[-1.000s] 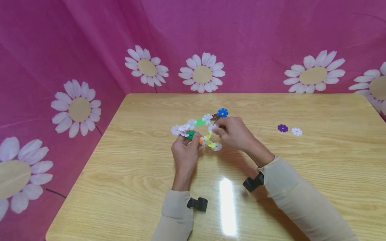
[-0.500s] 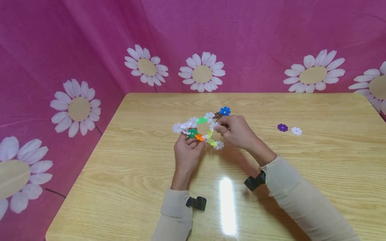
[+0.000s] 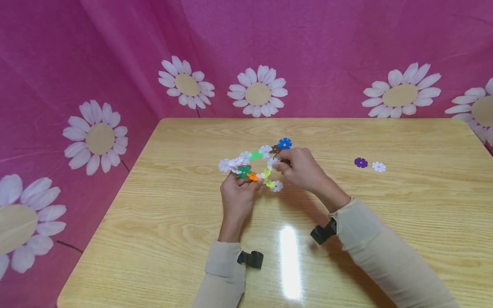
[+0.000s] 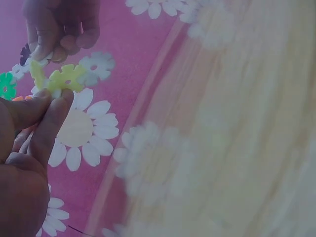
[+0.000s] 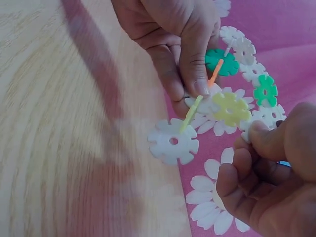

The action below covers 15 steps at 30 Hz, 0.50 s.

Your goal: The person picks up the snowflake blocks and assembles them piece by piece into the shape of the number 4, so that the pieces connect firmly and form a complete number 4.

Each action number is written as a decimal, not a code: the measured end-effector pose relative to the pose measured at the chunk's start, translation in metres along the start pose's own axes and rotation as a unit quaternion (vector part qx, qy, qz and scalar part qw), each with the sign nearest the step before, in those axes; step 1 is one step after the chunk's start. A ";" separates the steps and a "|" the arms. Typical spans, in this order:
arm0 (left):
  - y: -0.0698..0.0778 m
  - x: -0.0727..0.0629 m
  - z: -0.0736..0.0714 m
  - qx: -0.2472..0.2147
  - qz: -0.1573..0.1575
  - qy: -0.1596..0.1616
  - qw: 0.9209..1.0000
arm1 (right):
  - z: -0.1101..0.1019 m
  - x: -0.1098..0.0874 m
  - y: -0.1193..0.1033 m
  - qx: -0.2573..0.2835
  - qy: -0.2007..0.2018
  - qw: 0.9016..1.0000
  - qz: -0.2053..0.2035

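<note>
Interlocking snowflake discs, notched round plastic pieces, are joined into a branching chain held above the table. My left hand [image 3: 236, 199] pinches a white snowflake disc [image 5: 203, 105] between thumb and fingertips, between an orange disc [image 3: 252, 176] and two yellow ones. With thumb and index finger, my right hand [image 3: 306, 171] pinches another white disc [image 3: 273, 162] beside the upright yellow disc [image 5: 231, 110]. A loose-ended white disc [image 5: 174, 141] hangs off the other yellow disc [image 4: 66, 78]. The far branch runs through a light green disc [image 3: 256, 155] and a brown one [image 3: 275, 149] to a blue disc [image 3: 285, 143].
A purple disc [image 3: 361, 162] and a separate white disc [image 3: 378, 166] lie flat on the wooden table [image 3: 161, 214], right of the hands. Behind and left of the table hangs a pink cloth [image 3: 319, 51] printed with daisies.
My left hand's thumb has shifted from beside the dark green disc to the white disc past the orange one, uncovering the orange disc. The right hand keeps its pinch, moving only slightly.
</note>
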<state>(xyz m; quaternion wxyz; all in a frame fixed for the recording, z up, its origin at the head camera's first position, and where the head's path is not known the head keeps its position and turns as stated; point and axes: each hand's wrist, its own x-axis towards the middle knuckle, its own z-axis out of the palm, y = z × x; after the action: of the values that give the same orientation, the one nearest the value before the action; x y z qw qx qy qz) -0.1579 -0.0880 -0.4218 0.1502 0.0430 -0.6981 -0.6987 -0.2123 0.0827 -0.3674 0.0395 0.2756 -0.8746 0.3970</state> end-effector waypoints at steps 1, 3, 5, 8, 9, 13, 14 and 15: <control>0.000 0.000 0.000 -0.004 0.003 0.002 1.000 | 0.000 0.000 0.000 0.000 0.002 1.000 -0.002; -0.001 0.000 0.001 -0.011 0.008 0.006 1.000 | 0.002 -0.001 0.001 0.001 0.005 1.000 -0.003; -0.001 0.000 0.001 -0.017 0.007 0.009 1.000 | 0.003 -0.001 0.001 0.002 0.005 1.000 -0.004; 0.000 0.000 0.002 -0.021 -0.001 0.011 1.000 | 0.003 -0.001 0.000 0.005 0.003 1.000 -0.004; 0.000 0.000 0.002 -0.024 -0.003 0.010 1.000 | 0.003 -0.001 0.000 0.004 0.002 1.000 -0.006; 0.001 0.001 0.002 -0.027 -0.002 0.004 1.000 | -0.001 0.000 0.000 -0.003 -0.001 1.000 -0.019; 0.001 0.001 0.002 -0.026 0.000 0.003 1.000 | -0.001 -0.001 0.000 -0.002 -0.003 1.000 -0.019; 0.001 0.001 0.003 -0.029 0.001 0.003 1.000 | -0.002 -0.001 0.000 -0.001 -0.005 1.000 -0.016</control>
<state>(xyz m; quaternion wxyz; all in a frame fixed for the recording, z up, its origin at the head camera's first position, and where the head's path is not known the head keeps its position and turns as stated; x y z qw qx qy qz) -0.1593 -0.0858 -0.4208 0.1546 0.0400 -0.6770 -0.7184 -0.2114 0.0845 -0.3662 0.0421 0.2915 -0.8707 0.3938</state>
